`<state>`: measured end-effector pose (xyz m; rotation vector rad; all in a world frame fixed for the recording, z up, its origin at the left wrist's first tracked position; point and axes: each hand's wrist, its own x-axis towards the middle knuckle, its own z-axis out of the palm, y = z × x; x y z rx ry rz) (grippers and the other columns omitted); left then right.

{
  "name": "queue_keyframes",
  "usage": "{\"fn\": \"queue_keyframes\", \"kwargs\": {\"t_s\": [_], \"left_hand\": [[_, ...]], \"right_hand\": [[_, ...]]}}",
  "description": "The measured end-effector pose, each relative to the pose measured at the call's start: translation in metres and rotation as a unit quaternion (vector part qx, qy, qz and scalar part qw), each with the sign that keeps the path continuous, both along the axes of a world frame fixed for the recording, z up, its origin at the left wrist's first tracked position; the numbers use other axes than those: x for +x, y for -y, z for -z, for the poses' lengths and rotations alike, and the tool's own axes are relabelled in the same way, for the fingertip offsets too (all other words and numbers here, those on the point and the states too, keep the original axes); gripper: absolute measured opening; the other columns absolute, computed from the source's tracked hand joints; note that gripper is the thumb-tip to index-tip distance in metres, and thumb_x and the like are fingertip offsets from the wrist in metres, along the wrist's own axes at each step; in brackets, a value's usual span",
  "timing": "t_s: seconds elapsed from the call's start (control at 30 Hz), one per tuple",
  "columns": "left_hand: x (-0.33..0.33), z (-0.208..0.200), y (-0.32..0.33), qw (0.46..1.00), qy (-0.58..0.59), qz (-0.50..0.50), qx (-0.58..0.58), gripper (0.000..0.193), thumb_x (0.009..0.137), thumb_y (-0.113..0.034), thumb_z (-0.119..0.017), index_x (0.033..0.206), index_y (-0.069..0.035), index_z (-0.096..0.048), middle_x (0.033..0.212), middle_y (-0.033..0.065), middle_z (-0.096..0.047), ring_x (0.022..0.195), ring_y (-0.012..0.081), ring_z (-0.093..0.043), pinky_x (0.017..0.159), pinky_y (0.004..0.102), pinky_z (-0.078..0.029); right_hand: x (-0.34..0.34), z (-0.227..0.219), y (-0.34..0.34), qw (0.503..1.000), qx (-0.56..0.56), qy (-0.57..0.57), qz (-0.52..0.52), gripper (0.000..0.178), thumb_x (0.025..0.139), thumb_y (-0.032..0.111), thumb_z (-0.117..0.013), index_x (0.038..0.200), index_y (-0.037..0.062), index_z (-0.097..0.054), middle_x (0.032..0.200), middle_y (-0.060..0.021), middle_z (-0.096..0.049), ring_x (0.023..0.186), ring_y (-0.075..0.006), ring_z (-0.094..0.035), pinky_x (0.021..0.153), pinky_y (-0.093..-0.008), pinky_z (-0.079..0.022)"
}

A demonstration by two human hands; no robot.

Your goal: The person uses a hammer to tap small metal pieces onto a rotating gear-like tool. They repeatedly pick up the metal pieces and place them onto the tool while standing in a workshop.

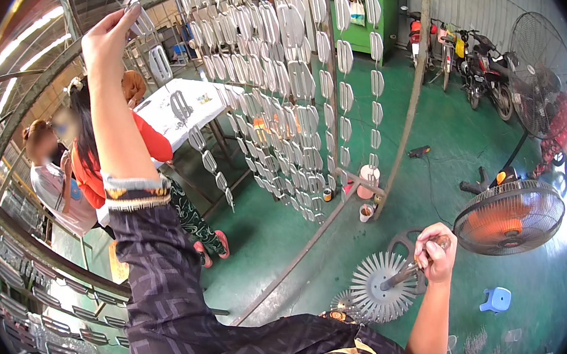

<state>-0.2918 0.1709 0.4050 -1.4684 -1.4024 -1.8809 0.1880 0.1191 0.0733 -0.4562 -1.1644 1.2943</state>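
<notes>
While the left hand (109, 35) is lifted to the upper left of the frame, its fingers pinched on the top end of a string of pale metal loops (160, 64), that string dangles past the edge of a white-topped table (214, 92) toward the picture's middle left, and you can see more hanging loops (299, 80) packed in rows across the upper centre. Down at the lower right, the right hand (435, 252) is curled around a brownish rod (399, 276) that slants toward a slatted metal disc (380, 286); whether the two are joined I can't tell. As for containers, a small white cup (366, 213) sits on the green floor (280, 245) right of centre, something dark inside it, though I couldn't say what. Just above it is a pinkish tub (368, 180), its contents hidden from here, and a little to the left a small dark-and-yellow can (327, 194), too tiny to see into. Toward the top, a pale plastic bag (356, 6) with something green showing hangs against a green cabinet (387, 10), while a blue stool (495, 300) stands at the lower right
</notes>
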Motion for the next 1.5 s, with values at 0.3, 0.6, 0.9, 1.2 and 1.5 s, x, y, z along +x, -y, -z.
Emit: {"fn": "queue_keyframes", "kwargs": {"t_s": [0.3,0.6,0.9,1.2,1.5], "left_hand": [[0.041,0.139,0.029,0.952,0.052,0.227,-0.198,0.020,0.076,-0.015,-0.069,0.087,0.001,-0.064,0.070,-0.0050,-0.055,0.057,0.0014,-0.040,0.050,0.0176,-0.030],[0.111,0.324,0.056,0.775,0.082,0.380,-0.499,0.009,0.070,0.003,-0.068,0.077,0.001,-0.062,0.077,0.0050,-0.063,0.072,0.0102,-0.059,0.065,0.0232,-0.048],[0.185,0.467,0.070,0.708,-0.109,0.504,-0.482,0.015,0.069,-0.011,-0.071,0.082,-0.002,-0.066,0.076,0.0084,-0.064,0.069,0.0212,-0.061,0.061,0.0297,-0.047],[0.227,0.555,0.091,0.690,-0.195,0.522,-0.463,0.013,0.070,-0.016,-0.070,0.079,-0.006,-0.066,0.077,0.0066,-0.065,0.072,0.0255,-0.061,0.064,0.0338,-0.048],[0.242,0.570,0.094,0.681,-0.212,0.505,-0.486,0.013,0.071,-0.018,-0.069,0.078,-0.008,-0.066,0.077,0.0060,-0.064,0.073,0.0254,-0.061,0.064,0.0342,-0.048]], "right_hand": [[0.004,0.002,-0.005,1.000,0.009,0.019,0.020,0.018,0.077,0.011,-0.059,0.083,-0.0052,-0.053,0.061,-0.0121,-0.055,0.037,-0.0058,-0.039,0.033,-0.0176,-0.029],[0.005,0.002,-0.004,1.000,-0.003,0.024,0.007,0.017,0.078,0.008,-0.054,0.086,-0.0063,-0.053,0.062,-0.0110,-0.054,0.037,-0.0039,-0.037,0.034,-0.0166,-0.028],[0.012,0.004,-0.011,0.998,0.013,0.061,0.013,0.029,0.078,0.020,-0.056,0.087,-0.0066,-0.051,0.062,-0.0130,-0.054,0.034,-0.0040,-0.033,0.033,-0.0173,-0.027],[0.007,0.001,-0.009,0.999,-0.007,0.030,0.009,0.020,0.076,0.012,-0.056,0.084,-0.0063,-0.054,0.061,-0.0109,-0.054,0.036,-0.0029,-0.034,0.035,-0.0163,-0.027],[0.007,0.000,-0.007,1.000,-0.014,0.028,-0.001,0.023,0.074,0.013,-0.058,0.085,-0.0061,-0.055,0.061,-0.0106,-0.055,0.036,-0.0022,-0.033,0.034,-0.0164,-0.025]]}}
